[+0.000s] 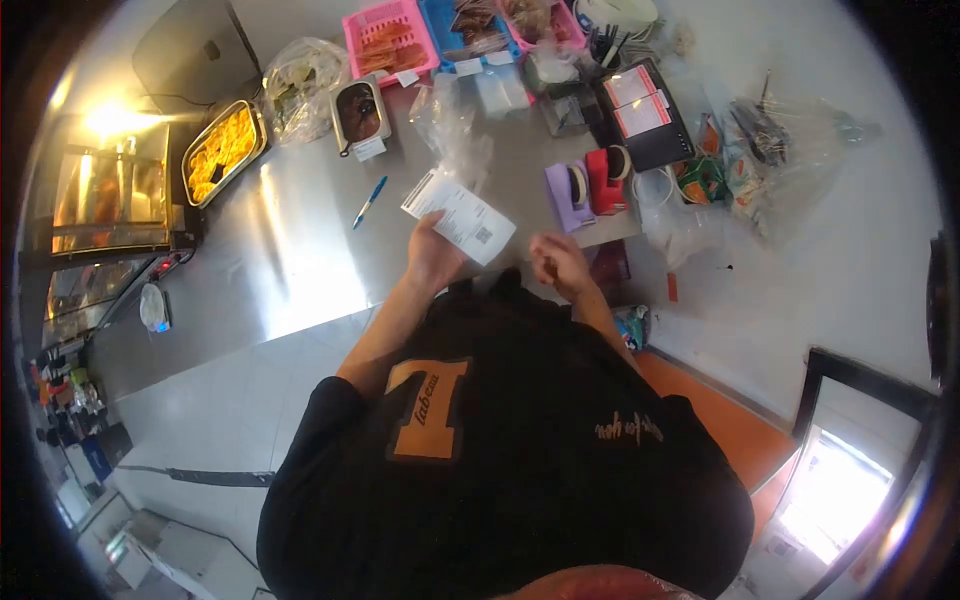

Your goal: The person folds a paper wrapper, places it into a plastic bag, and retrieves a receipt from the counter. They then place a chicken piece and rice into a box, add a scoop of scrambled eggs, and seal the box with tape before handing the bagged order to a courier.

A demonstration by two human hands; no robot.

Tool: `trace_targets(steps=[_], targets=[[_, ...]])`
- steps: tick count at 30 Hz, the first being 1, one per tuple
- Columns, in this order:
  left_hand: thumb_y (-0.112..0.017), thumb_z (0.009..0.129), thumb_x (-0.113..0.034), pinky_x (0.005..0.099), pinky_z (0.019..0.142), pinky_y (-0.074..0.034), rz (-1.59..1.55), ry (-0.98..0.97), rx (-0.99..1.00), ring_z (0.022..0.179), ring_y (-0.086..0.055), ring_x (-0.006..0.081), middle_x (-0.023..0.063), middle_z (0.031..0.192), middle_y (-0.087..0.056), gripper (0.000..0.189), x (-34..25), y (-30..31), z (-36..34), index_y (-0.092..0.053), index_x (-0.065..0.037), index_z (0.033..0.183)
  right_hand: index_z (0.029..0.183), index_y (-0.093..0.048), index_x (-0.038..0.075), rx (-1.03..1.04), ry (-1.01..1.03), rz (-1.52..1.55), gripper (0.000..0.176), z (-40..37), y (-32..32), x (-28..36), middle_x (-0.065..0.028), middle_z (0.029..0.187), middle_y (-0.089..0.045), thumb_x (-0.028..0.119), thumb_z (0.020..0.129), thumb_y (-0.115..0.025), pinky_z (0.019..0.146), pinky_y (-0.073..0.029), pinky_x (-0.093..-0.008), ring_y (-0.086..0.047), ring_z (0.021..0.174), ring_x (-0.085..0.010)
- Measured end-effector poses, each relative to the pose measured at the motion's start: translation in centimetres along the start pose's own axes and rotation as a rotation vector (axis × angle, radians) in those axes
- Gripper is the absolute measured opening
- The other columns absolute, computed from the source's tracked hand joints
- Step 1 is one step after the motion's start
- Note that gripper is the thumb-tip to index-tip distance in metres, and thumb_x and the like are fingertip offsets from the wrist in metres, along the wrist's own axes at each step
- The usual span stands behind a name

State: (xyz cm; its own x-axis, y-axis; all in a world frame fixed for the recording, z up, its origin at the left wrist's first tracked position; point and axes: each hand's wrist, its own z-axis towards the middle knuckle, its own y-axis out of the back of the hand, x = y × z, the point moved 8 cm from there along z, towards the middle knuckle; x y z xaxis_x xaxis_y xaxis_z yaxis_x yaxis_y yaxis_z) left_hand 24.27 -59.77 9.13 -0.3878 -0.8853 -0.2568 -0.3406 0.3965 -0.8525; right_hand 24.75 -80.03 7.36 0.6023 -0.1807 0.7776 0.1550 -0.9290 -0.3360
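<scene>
Left of the purple tape dispenser (562, 205), the left hand (434, 258) pinches the paper slip (462, 222), best kept flat; just below the dispenser, the right hand (562, 266) curls, contents unclear.

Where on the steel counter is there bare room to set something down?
The widest bare patch of counter lies left of the pen, between it, the yellow-food tray and the near edge. A smaller gap separates the paper from the purple dispenser. The back is crowded, from the pink basket to the tablet.
</scene>
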Motion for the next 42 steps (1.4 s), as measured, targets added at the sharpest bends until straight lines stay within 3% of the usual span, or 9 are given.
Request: trace_targets(steps=[7,10,18,23,24,26,29,31,42], targets=[[-0.045,0.097,-0.032,0.0518,0.100,-0.042,-0.082,-0.220,-0.006,0.122,-0.051,0.0317,0.0126,0.125,-0.056,0.046,-4.6,2.8,1.7,-0.045,-0.006,0.135,0.084,-0.065,-0.001,0.006,0.088,-0.676,0.029,3.7,-5.0,1.7,-0.0027,0.056,-0.055,0.027,0.090,-0.066,0.040,-0.037,-0.0295,-0.049,0.040,-0.0109],[-0.057,0.093,-0.027,0.0478,0.092,-0.045,0.076,-0.382,-0.328,0.118,-0.053,0.0240,0.0082,0.122,-0.061,0.039,-9.9,10.2,5.9,-0.057,-0.006,0.126,0.085,-0.065,0.000,0.024,0.129,-0.756,0.029,6.3,-4.4,1.8,-0.0032,0.056,-0.056,0.028,0.090,-0.065,0.042,-0.040,-0.0314,-0.051,0.041,-0.0124],[-0.059,0.093,-0.030,0.0325,0.085,-0.048,1.087,-0.285,-0.630,0.094,-0.063,0.0214,0.0128,0.100,-0.070,0.039,-8.8,24.7,19.0,-0.066,0.002,0.114,0.092,-0.064,0.004,-0.029,-0.081,-0.871,0.020,17.9,1.8,-3.9,-0.0060,0.070,-0.060,0.021,0.093,-0.054,0.045,-0.045,-0.0344,-0.058,0.050,-0.0191],[-0.052,0.097,-0.026,0.0337,0.085,-0.049,1.297,-0.536,-0.422,0.096,-0.063,0.0218,0.0126,0.109,-0.068,0.040,-8.4,18.0,17.2,-0.059,0.003,0.123,0.101,-0.065,0.007,-0.190,-0.167,-0.605,0.023,20.1,0.8,-8.6,-0.0115,0.087,-0.065,0.018,0.092,-0.048,0.052,-0.051,-0.0383,-0.063,0.069,-0.0216],[-0.053,0.094,-0.021,0.0332,0.089,-0.049,1.225,-0.233,-0.141,0.102,-0.064,0.0241,0.0160,0.114,-0.066,0.040,-7.4,22.4,20.7,-0.056,0.002,0.125,0.108,-0.065,0.007,-0.176,0.193,-0.641,0.027,21.0,0.6,-8.4,-0.0115,0.092,-0.066,0.021,0.092,-0.048,0.054,-0.053,-0.0414,-0.064,0.078,-0.0253],[-0.055,0.093,-0.023,0.0339,0.090,-0.049,0.948,0.162,0.074,0.109,-0.060,0.0225,0.0130,0.116,-0.063,0.042,-5.9,14.2,15.3,-0.051,-0.002,0.129,0.121,-0.060,0.007,-0.519,0.103,-0.301,0.037,17.5,0.7,-8.0,-0.0137,0.112,-0.064,0.024,0.089,-0.054,0.081,-0.052,-0.0412,-0.061,0.097,-0.0281],[-0.064,0.089,-0.020,0.0388,0.090,-0.049,0.769,0.204,0.364,0.108,-0.058,0.0232,0.0084,0.121,-0.058,0.052,-4.3,8.8,11.0,-0.044,-0.007,0.135,0.135,-0.049,0.010,-0.157,0.167,0.098,0.043,18.9,-0.8,-11.0,-0.0109,0.129,-0.055,0.029,0.097,-0.045,0.098,-0.041,-0.0397,-0.052,0.115,-0.0248],[-0.068,0.085,-0.016,0.0420,0.089,-0.048,0.758,0.206,0.163,0.117,-0.052,0.0244,0.0057,0.136,-0.047,0.071,-3.9,12.0,11.4,-0.030,-0.015,0.145,0.144,-0.041,0.012,0.044,0.284,0.236,0.047,17.3,-1.4,-10.3,-0.0090,0.140,-0.050,0.032,0.101,-0.039,0.110,-0.033,-0.0387,-0.045,0.127,-0.0226],[-0.066,0.089,-0.039,0.0499,0.102,-0.040,0.665,0.638,0.936,0.127,-0.043,0.0308,0.0081,0.143,-0.037,0.070,21.2,-9.6,-6.2,-0.027,-0.021,0.144,0.144,-0.038,0.015,-0.606,0.564,0.477,0.061,-27.2,4.8,-2.3,-0.0036,0.145,-0.041,0.049,0.096,-0.052,0.105,-0.040,-0.0428,-0.041,0.132,-0.0194]])
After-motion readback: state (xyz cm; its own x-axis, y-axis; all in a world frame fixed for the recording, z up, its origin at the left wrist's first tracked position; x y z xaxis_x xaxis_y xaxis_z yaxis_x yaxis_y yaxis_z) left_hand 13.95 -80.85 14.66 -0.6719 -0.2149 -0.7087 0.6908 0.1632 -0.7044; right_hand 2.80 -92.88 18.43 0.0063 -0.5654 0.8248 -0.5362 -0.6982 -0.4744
